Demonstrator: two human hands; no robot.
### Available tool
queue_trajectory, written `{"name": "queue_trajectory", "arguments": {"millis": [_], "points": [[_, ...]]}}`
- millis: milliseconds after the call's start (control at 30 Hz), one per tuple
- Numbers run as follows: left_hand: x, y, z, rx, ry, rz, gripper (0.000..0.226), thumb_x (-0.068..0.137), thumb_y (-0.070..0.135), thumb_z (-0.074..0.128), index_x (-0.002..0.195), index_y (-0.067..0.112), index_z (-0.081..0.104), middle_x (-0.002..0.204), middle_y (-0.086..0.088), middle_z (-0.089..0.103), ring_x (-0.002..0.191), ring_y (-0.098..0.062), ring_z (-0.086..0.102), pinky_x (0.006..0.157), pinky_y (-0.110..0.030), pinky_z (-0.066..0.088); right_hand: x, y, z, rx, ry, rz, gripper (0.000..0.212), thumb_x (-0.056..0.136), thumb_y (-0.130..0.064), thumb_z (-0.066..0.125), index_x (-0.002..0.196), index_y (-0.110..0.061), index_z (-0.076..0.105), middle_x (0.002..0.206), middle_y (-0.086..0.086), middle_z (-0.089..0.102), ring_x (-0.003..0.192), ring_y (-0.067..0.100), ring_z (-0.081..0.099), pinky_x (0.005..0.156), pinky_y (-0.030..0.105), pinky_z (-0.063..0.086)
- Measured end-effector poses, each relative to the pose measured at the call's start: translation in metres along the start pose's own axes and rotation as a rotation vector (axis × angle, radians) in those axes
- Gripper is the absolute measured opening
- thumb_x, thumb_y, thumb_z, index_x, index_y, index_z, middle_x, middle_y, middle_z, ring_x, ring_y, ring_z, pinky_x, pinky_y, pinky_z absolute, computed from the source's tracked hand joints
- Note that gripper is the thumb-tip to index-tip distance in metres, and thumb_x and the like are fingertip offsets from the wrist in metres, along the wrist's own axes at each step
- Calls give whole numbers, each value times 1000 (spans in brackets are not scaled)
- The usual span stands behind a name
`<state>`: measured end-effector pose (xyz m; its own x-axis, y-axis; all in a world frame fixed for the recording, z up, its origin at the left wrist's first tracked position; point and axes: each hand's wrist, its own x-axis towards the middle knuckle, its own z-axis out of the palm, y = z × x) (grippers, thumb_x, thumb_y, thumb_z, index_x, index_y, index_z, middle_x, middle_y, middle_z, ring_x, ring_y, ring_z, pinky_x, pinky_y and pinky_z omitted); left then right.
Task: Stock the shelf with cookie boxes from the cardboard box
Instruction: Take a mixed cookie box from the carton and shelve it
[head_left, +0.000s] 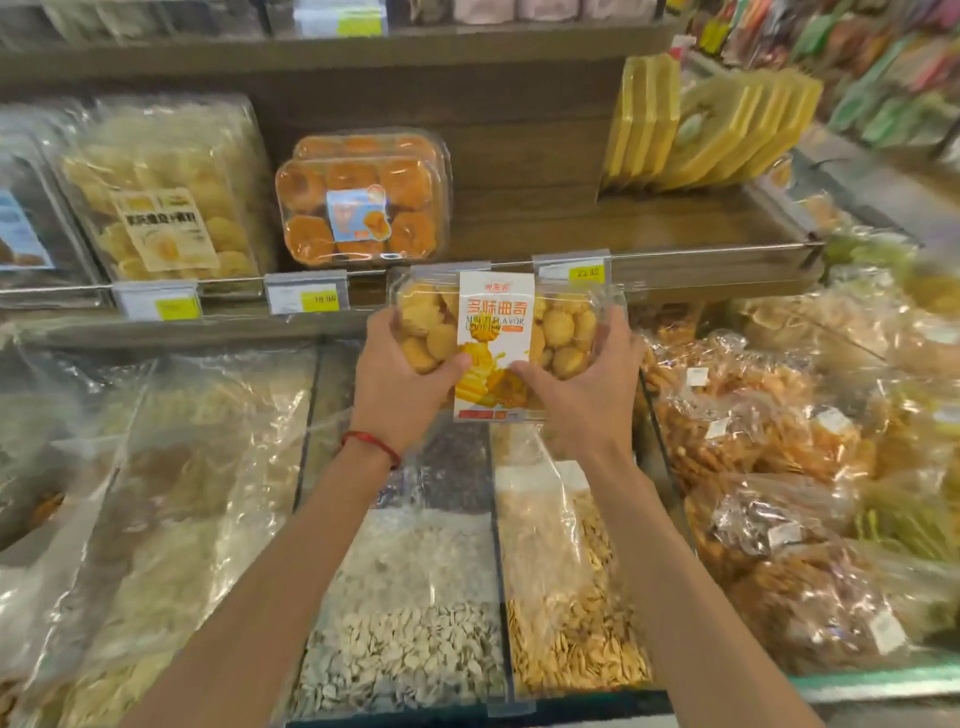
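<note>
On the wooden shelf (649, 228), a clear plastic tray of orange round cakes (363, 202) stands left of a bare gap. Below that gap, the left hand (397, 382) and right hand (584, 392) each clasp one end of the clear plastic cookie box with its white-and-orange label (496, 338), held in the air before the shelf edge. It looks light, thin-walled and crushable, so gripping both ends suits it. The cardboard box is out of view.

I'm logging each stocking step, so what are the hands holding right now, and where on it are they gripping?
Both hands hold one clear cookie box: the left hand grips its left end, the right hand its right end, thumbs on the front.
</note>
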<state>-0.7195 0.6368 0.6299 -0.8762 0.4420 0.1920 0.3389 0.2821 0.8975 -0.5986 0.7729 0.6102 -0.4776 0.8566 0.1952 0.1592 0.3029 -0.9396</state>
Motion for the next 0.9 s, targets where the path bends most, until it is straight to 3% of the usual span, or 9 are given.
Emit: {"name": "queue_trajectory", "arguments": {"millis": [233, 333, 567, 700, 800, 900], "points": [[94, 13, 28, -80, -40, 112, 81, 70, 29, 88, 137, 16, 44, 126, 5, 60, 115, -11, 59, 102, -38, 49, 80, -17, 18, 8, 121, -43, 114, 64, -26, 97, 154, -19, 26, 135, 1, 34, 121, 9, 45, 96, 12, 40], [126, 20, 42, -89, -42, 137, 83, 70, 32, 88, 138, 17, 41, 128, 4, 58, 117, -13, 58, 103, -41, 49, 112, -21, 21, 23, 140, -57, 118, 65, -24, 96, 156, -18, 22, 139, 3, 33, 121, 8, 44, 103, 20, 42], [187, 37, 79, -109, 6, 154, 92, 65, 41, 86, 140, 18, 39, 128, 2, 60, 118, -14, 59, 102, -42, 50, 190, -20, 22, 17, 167, -125, 120, 62, -24, 98, 155, -15, 24, 136, 1, 33, 123, 10, 44, 102, 14, 36], [218, 43, 105, -128, 25, 133, 83, 73, 25, 86, 140, 14, 37, 124, 6, 57, 115, -9, 57, 105, -33, 46, 235, -13, 26, 7, 168, -139, 120, 63, -22, 97, 156, -12, 23, 140, 5, 35, 126, 8, 42, 103, 12, 35], [240, 38, 125, -135, 22, 109, 81, 74, 23, 85, 138, 15, 36, 126, 0, 60, 116, -12, 60, 104, -36, 49, 265, -4, 31, -6, 160, -149, 119, 62, -22, 97, 156, -12, 24, 140, 6, 36, 128, 12, 44, 109, 22, 39], [259, 28, 141, -110, 49, 66, 80, 75, 23, 85, 139, 15, 37, 127, 0, 59, 115, -14, 59, 103, -32, 48, 290, 9, 40, -32, 132, -153, 115, 60, -24, 98, 152, -11, 30, 137, 8, 38, 122, 13, 45, 106, 21, 40]]}}
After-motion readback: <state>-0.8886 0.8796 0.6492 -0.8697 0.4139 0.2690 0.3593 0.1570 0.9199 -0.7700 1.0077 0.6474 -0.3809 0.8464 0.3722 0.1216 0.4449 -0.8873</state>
